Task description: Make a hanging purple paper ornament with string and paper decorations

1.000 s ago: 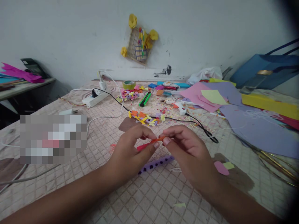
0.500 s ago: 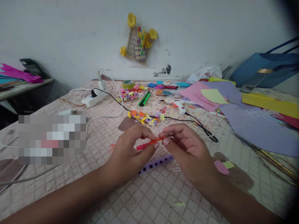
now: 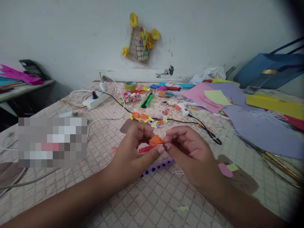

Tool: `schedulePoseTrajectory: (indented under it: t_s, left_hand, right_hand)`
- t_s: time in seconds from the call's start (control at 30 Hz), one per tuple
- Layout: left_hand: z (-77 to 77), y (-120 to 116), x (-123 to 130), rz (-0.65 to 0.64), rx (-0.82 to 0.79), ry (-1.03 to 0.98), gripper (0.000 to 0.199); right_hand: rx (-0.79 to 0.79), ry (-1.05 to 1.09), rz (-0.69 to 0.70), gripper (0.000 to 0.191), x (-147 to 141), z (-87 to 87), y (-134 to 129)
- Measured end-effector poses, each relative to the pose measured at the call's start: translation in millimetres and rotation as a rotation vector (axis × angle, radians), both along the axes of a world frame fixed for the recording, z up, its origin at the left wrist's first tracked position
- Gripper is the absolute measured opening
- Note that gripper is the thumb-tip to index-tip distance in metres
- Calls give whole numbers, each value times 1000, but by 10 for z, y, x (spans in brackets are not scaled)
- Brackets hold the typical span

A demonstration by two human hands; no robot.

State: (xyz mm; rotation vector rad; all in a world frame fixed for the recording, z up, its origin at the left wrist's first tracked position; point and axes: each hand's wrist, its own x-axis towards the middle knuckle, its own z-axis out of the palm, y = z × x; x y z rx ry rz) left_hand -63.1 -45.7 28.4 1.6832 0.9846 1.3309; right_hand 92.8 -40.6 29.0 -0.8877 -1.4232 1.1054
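A small folded orange paper piece (image 3: 156, 140) is pinched between both hands above the middle of the cloth-covered table (image 3: 152, 202). My left hand (image 3: 136, 152) grips its left side with thumb and fingers. At its right tip, my right hand (image 3: 188, 152) pinches with thumb and forefinger. A red strip (image 3: 144, 149) shows beside my left fingers; whether it is held or lies below is unclear. Beneath the hands lies a purple strip with black dots (image 3: 158, 167), partly hidden by my left hand.
Behind the hands are a colourful paper garland (image 3: 147, 119), a green cutter (image 3: 147, 100) and a white glue gun (image 3: 183, 109) with a black cable. A power strip (image 3: 95, 100) stands back left; purple sheets (image 3: 266, 129) lie right.
The orange piece has turned and spread, so a wider orange face shows between the fingers. My left fingers have shifted slightly back from it.
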Motion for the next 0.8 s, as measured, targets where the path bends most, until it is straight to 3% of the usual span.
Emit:
schedulePoseTrajectory:
  t_s: [0.2,0.53,0.67,0.8]
  left_hand:
    - [22,-14,14,-72,-76,-128,28]
    - [-4,0,7,-79,-56,-111,30]
    - [-17,6,-7,-96,-5,-59,31]
    - [-51,4,-31,-83,166,82,33]
  right_hand:
    - [7,12,7,22,6,-10,-2]
    - [-25,-4,42,26,19,-18,0]
    - [-96,-56,149,21,25,27,-16]
    - [-148,-94,230,11,31,35,-10]
